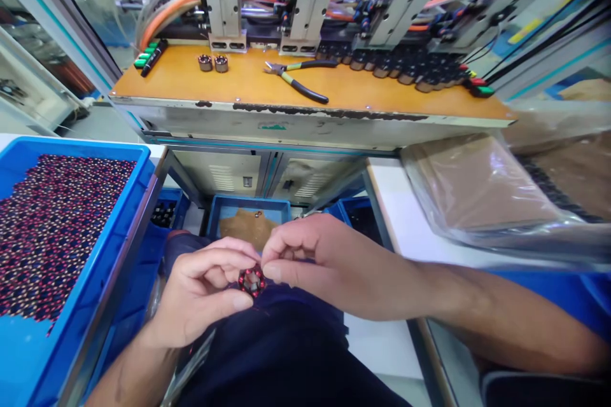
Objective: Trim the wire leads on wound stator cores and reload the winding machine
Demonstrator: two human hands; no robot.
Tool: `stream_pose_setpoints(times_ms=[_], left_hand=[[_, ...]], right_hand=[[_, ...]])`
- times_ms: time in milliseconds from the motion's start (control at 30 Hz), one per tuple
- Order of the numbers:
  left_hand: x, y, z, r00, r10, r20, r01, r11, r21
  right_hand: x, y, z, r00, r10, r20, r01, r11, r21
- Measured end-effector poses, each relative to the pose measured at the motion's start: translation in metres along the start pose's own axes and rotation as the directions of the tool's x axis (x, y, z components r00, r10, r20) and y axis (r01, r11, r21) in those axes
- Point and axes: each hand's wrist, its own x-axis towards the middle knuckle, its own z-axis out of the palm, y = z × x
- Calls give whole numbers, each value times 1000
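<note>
My left hand (191, 296) holds a small ring-shaped motor stator (245, 281) with dark red wire windings, gripped between thumb and fingers above my lap. The fingers of my right hand (329, 261) are pinched together at the stator's right upper edge. Whether they grip a wire end or the stator itself is too small to tell. To the left, a blue bin (102, 238) holds a great many similar stators (62, 222) laid in rows.
An orange-topped machine bench (248, 86) stands ahead, carrying cutting pliers (300, 76), two stators (212, 63), and a row of dark parts (396, 67) below metal slides. Plastic-wrapped cardboard (468, 184) lies at right. A blue tray (214, 219) sits low beyond my hands.
</note>
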Motion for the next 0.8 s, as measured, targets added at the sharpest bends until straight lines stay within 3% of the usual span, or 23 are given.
stream_pose_setpoints(times_ms=[133,233,600,800], left_hand=[[-2,-4,-2,1000,8,18,-7,997,-72],[-1,-7,-3,999,23,38,-19,993,-112],[4,-9,1,997,58,42,-53,991,-125],[6,-7,2,996,55,64,-46,990,-136]], right_hand=[[-3,0,2,993,-115,-24,111,988,-109],[-6,2,4,989,-144,-32,141,986,-86],[-10,6,10,998,-62,-24,64,990,128],[-9,11,9,999,-13,40,0,951,310]])
